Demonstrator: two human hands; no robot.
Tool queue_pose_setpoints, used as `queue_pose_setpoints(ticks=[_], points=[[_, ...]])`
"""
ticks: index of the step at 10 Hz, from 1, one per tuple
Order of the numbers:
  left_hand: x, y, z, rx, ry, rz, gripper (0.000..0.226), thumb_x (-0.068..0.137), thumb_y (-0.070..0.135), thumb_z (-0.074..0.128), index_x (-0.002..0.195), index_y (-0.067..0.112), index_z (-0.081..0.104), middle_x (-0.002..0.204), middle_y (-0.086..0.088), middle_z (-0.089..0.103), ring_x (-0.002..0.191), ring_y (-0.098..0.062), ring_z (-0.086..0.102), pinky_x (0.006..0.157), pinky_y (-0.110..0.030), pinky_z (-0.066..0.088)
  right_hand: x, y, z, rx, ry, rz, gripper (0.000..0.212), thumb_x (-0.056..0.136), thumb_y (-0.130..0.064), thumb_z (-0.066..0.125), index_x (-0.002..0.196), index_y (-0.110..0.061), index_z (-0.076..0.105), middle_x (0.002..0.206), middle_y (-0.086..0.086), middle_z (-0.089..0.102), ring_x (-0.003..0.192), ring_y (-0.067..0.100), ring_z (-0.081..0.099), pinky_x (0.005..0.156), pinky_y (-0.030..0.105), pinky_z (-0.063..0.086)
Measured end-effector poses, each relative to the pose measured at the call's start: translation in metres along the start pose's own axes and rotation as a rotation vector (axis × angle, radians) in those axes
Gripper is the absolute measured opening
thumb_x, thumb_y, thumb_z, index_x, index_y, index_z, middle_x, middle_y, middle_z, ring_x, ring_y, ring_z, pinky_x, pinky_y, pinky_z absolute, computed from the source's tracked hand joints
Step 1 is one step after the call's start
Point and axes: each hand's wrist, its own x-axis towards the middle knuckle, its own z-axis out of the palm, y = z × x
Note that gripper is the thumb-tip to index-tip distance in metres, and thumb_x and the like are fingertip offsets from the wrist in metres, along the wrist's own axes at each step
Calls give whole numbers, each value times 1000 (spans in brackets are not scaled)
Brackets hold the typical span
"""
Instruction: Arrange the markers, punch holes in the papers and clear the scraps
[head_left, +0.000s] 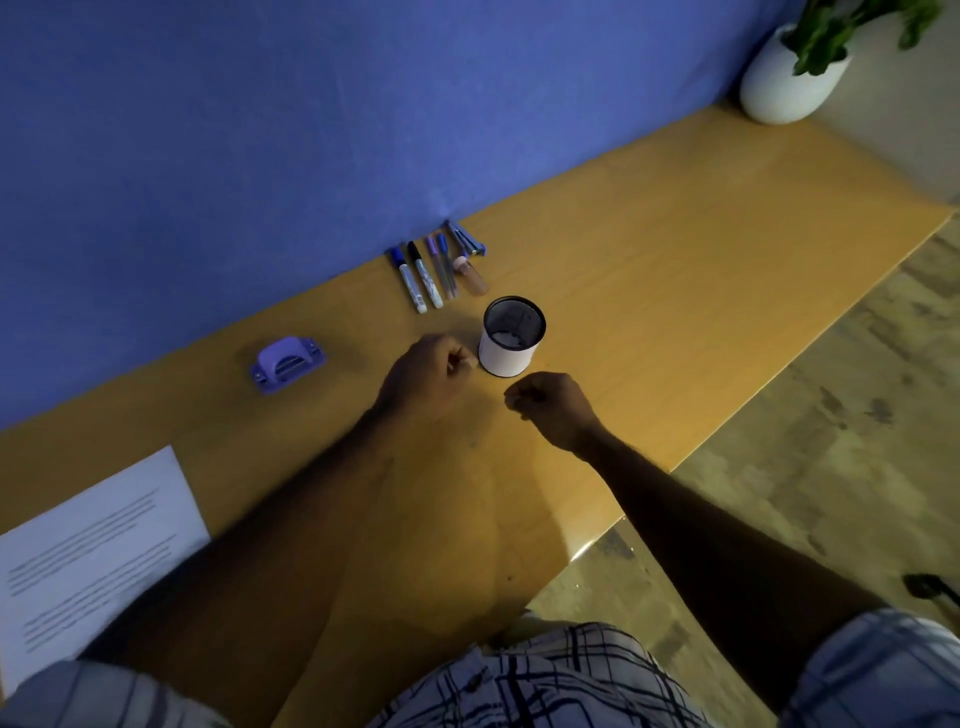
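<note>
Head view looks down on a long table (675, 270) with a smooth, orange-brown wood-grain top, its far edge set against a matte blue wall. A printed sheet of paper (93, 561) lies flat at the near left corner, thin and unpunched as far as can be seen, probably parked there until punching begins. A rounded white pot (784, 78) with a leafy plant sits at the far right corner, out of the working area.

Both forearms reach over the near edge. The left hand (431, 371) rests just beside the cup, and the right hand (553, 408) is near its front. The fingers of each are curled into a loose fist, and whether either pinches a scrap cannot be told.

The cup (506, 356) is a black mesh cylinder wrapped in white, upright mid-table, likely the intended holder. A lilac plastic hole punch (287, 358) with a domed lever sits near the far edge, left of the hands.

The markers (426, 275), slim capped barrels, lie side by side at the far edge behind the cup, not yet in it.
</note>
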Motion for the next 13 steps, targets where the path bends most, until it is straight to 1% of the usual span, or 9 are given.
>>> queue_pose_setpoints(ticks=[1,2,3,5,7,9,11,12,13], points=[[29,23,3,18,30,85,17,93,30,56,99,15,63,105,-2,62,89,-13,58,71,-29,47,5,5,-8,53,42,5,6,87,-14,69,83,-18,71,75,-3,68,65,11,63,67,35,53],[48,38,7,43,48,118,17,93,30,58,96,14,64,104,-4,63,89,-19,61,73,-35,51,11,9,-12,76,50,7,7,87,-15,68,83,-20,70,77,-2,69,66,12,63,68,36,53],[63,45,14,68,54,118,19,90,32,62,91,14,65,100,-5,65,87,-20,62,72,-38,53,18,10,-17,62,122,-22,8,88,-15,67,93,-13,73,81,-5,68,68,4,61,64,23,47],[75,42,15,151,28,139,14,92,22,57,95,15,69,108,-6,66,99,-25,61,81,-43,53,31,5,-32,75,261,-34,13,88,-14,67,99,-9,73,86,0,70,73,10,62,61,15,43],[76,38,8,134,70,153,14,89,22,62,97,15,72,106,-4,70,94,-23,65,79,-41,55,38,1,-41,33,267,-42,13,89,-14,66,100,-10,72,86,-3,68,75,10,61,59,13,39],[71,44,6,70,68,128,13,83,29,72,90,19,68,93,2,72,84,-14,65,66,-25,48,40,-6,-46,-5,275,-63,12,89,-12,65,99,-11,72,88,-3,68,70,3,58,56,9,38],[56,37,-7,71,53,166,21,88,21,66,108,15,67,107,-1,71,95,-13,66,78,-30,55,39,-19,-45,-115,263,-168,14,87,-10,66,99,-10,72,95,2,71,75,7,59,62,7,42],[41,28,-21,91,43,108,22,87,21,65,109,16,66,106,0,70,97,-16,65,82,-36,55,36,-34,-41,-128,270,-210,14,83,-8,66,96,-10,72,94,4,71,76,11,60,66,22,49],[25,12,-36,118,63,37,27,87,21,65,113,14,65,111,-2,68,102,-19,63,86,-40,54,34,-52,-33,-146,212,-248,11,82,-8,67,92,-9,72,93,6,70,80,17,60,66,29,47]])
